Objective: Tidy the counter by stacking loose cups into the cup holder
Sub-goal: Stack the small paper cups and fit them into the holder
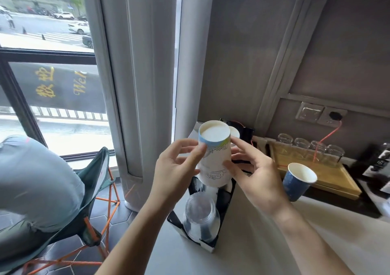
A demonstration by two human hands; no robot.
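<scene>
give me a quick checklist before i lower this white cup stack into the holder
1. Both hands on the white cup stack: left hand and right hand on opposite sides, ok.
2. Stack upside down like the clear cups: ok.
3. Stack over the black cup holder: ok.
4. Slot beneath free: hidden by the stack, cannot tell.
5. Blue cup still loose on the counter: not ok.

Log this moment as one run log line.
left hand + right hand: holding inverted white paper cup | above black cup holder | blue cup: loose on counter
</scene>
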